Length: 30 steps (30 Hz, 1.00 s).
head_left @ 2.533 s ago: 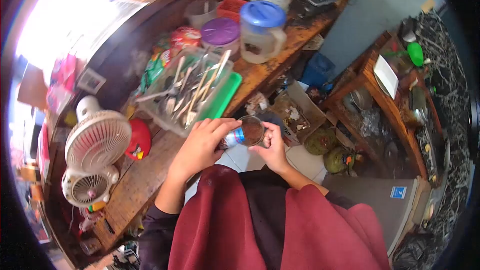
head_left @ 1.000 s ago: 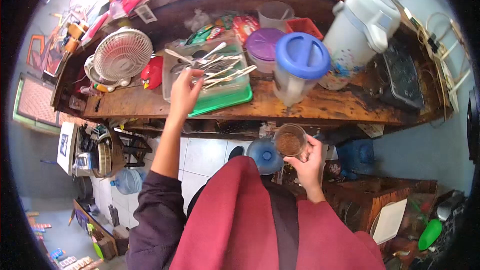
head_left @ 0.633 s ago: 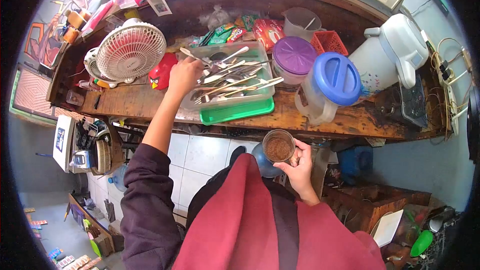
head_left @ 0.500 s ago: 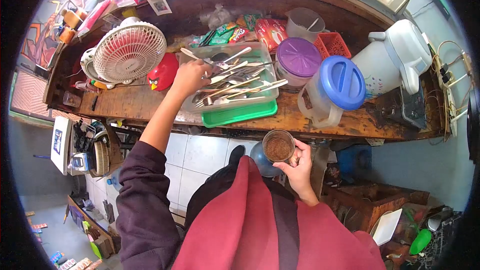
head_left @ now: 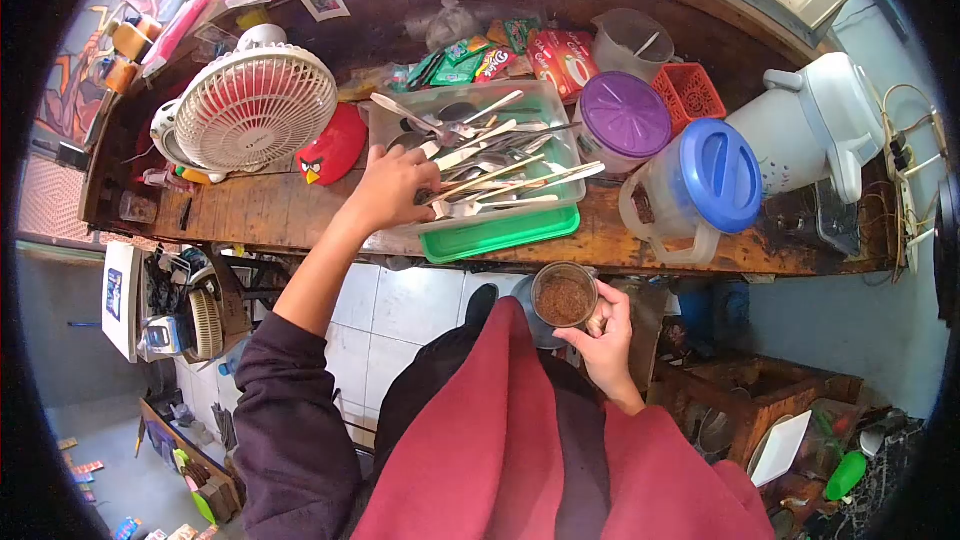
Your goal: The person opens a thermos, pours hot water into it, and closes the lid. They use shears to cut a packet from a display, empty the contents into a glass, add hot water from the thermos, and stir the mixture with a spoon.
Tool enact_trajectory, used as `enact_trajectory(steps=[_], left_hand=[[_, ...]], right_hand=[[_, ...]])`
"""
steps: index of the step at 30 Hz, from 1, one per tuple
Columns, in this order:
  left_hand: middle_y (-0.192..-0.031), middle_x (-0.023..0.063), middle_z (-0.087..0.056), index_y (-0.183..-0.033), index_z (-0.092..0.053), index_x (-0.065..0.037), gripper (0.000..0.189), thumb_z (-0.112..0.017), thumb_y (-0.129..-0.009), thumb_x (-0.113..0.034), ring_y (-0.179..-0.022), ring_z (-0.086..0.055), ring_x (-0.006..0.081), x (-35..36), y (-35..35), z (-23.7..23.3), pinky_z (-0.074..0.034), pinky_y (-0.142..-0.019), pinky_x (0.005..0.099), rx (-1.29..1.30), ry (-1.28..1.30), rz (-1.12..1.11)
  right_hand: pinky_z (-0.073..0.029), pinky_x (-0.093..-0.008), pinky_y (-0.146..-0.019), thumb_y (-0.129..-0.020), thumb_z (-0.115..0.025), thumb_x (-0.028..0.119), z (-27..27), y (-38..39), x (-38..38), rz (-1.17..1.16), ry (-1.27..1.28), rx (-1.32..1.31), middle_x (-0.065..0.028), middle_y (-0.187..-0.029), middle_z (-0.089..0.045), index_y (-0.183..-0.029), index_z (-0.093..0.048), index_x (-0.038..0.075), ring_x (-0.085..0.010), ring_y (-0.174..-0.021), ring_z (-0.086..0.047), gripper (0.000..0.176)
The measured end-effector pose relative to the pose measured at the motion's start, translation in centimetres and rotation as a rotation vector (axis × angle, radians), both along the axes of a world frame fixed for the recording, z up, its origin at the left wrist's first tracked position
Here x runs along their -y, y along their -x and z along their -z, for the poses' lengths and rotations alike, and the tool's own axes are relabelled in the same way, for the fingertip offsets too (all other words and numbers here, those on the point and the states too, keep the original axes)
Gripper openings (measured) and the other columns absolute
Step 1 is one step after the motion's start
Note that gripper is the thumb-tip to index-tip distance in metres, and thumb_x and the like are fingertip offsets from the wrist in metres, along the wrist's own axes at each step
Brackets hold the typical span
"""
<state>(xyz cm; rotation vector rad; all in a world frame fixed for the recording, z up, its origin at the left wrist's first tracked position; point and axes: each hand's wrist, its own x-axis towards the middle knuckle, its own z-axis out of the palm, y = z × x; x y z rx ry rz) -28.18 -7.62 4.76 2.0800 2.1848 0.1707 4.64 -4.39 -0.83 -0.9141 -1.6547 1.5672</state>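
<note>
My left hand [head_left: 393, 190] is at the near left side of a clear plastic container [head_left: 555, 105] heaped with spoons, forks and several stick-like utensils [head_left: 490, 180]. Its fingers curl down among the handles; their tips are hidden, and whatever they pinch cannot be made out. A green tray [head_left: 500, 238] shows below the container's near edge. Below the table's front edge, my right hand [head_left: 606, 335] is closed around the side of a glass [head_left: 565, 295], thumb at the near rim. Brown, grainy-looking contents show inside the glass.
On the wooden table [head_left: 290, 220] stand a white fan [head_left: 258, 105], a red bird-faced ball [head_left: 332, 148], a purple-lidded tub [head_left: 626, 115], a blue-lidded pitcher [head_left: 718, 180], a red basket [head_left: 692, 98] and a large thermos [head_left: 815, 130]. Colourful packets [head_left: 560, 60] lie behind the container.
My left hand has drawn back toward me, from over the container's left part to its near left side. My right hand still holds the glass. The view has shifted slightly.
</note>
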Motion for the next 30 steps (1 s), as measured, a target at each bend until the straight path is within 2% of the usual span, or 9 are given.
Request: enact_trajectory(steps=[6, 10, 12, 14, 15, 21, 24, 29, 30], left_hand=[[-0.081, 0.0035, -0.049, -0.074, -0.055, -0.014, 0.016, -0.06, -0.061, -0.006, -0.086, -0.048, 0.0238, -0.7, 1.5, 1.8, -0.031, -0.076, 0.0413, -0.098, -0.119, -0.081], [-0.082, 0.0029, -0.049, -0.075, -0.057, -0.014, 0.017, -0.061, -0.061, -0.006, -0.086, -0.048, 0.0232, -1.0, 0.9, 1.5, -0.031, -0.078, 0.0413, -0.123, -0.168, -0.034], [-0.082, 0.0019, -0.049, -0.076, -0.059, -0.016, 0.018, -0.062, -0.061, -0.007, -0.086, -0.047, 0.0224, -1.6, -0.7, 0.6, -0.031, -0.081, 0.0413, 0.082, -0.231, 0.12], [-0.082, 0.0005, -0.049, -0.076, -0.061, -0.017, 0.016, -0.061, -0.062, -0.01, -0.085, -0.047, 0.0203, -2.8, -2.8, 0.4, -0.031, -0.082, 0.0402, 0.101, -0.211, 0.23], [-0.081, 0.0006, -0.048, -0.076, -0.062, -0.018, 0.013, -0.062, -0.064, -0.015, -0.084, -0.047, 0.0202, -3.7, -3.4, 0.6, -0.032, -0.082, 0.0398, 0.057, -0.106, 0.284], [-0.082, 0.002, -0.046, -0.077, -0.064, -0.019, 0.016, -0.065, -0.064, -0.029, -0.084, -0.046, 0.0201, -7.5, -4.8, 3.8, -0.032, -0.081, 0.0395, -0.3, -0.144, 0.358], [-0.084, 0.0023, -0.046, -0.075, -0.064, -0.019, 0.017, -0.066, -0.061, -0.03, -0.085, -0.045, 0.0202, -8.1, -5.4, 4.3, -0.032, -0.08, 0.0393, -0.256, -0.11, 0.327], [-0.081, 0.0026, -0.049, -0.067, -0.063, -0.018, 0.014, -0.07, -0.057, -0.024, -0.087, -0.047, 0.0204, -9.2, -5.3, 4.3, -0.031, -0.081, 0.0402, 0.258, -0.071, 0.207], [-0.079, 0.0025, -0.052, -0.068, -0.063, -0.015, 0.013, -0.069, -0.058, -0.021, -0.08, -0.05, 0.0206, -9.2, -5.0, 3.7, -0.036, -0.074, 0.0379, 0.318, -0.18, 0.222]], right_hand=[[-0.023, -0.0164, -0.049, -0.058, -0.077, 0.006, 0.0, 0.6, 0.0, -0.016, 0.001, 0.029, 0.0073, -0.062, -0.029, -0.113, -0.038, 0.003, -0.0033, -0.053, -0.025, 0.068], [-0.023, -0.0163, -0.049, -0.057, -0.077, 0.006, -0.3, 0.7, 0.0, -0.002, -0.014, 0.051, 0.0072, -0.062, -0.029, -0.113, -0.038, 0.003, -0.0033, -0.053, -0.025, 0.068], [-0.023, -0.0164, -0.049, -0.057, -0.077, 0.005, -0.1, 0.8, -0.1, 0.002, 0.004, 0.04, 0.0071, -0.062, -0.03, -0.113, -0.038, 0.003, -0.0033, -0.054, -0.025, 0.068], [-0.024, -0.0163, -0.05, -0.057, -0.077, 0.005, 0.0, 0.9, -0.2, 0.009, 0.004, 0.057, 0.007, -0.063, -0.03, -0.113, -0.038, 0.003, -0.0032, -0.054, -0.026, 0.068], [-0.024, -0.0163, -0.05, -0.057, -0.077, 0.005, 0.1, 1.0, -0.3, 0.012, 0.002, 0.07, 0.0069, -0.063, -0.031, -0.113, -0.038, 0.003, -0.0032, -0.054, -0.026, 0.068], [-0.024, -0.0164, -0.05, -0.057, -0.077, 0.005, 0.1, 1.7, -0.4, 0.058, 0.009, 0.065, 0.0068, -0.063, -0.031, -0.113, -0.038, 0.003, -0.0031, -0.054, -0.026, 0.068], [-0.024, -0.0164, -0.05, -0.057, -0.077, 0.005, 0.3, 1.4, -0.4, 0.065, 0.021, 0.064, 0.0069, -0.063, -0.031, -0.112, -0.038, 0.003, -0.0031, -0.054, -0.026, 0.068], [-0.024, -0.0164, -0.05, -0.057, -0.077, 0.006, 0.3, 0.9, -0.2, 0.084, 0.039, 0.059, 0.007, -0.062, -0.03, -0.113, -0.038, 0.003, -0.0034, -0.054, -0.026, 0.068], [-0.024, -0.0164, -0.05, -0.058, -0.077, 0.006, 0.2, 0.8, -0.2, 0.082, 0.027, 0.055, 0.007, -0.061, -0.03, -0.113, -0.038, 0.003, -0.0035, -0.054, -0.026, 0.068]])
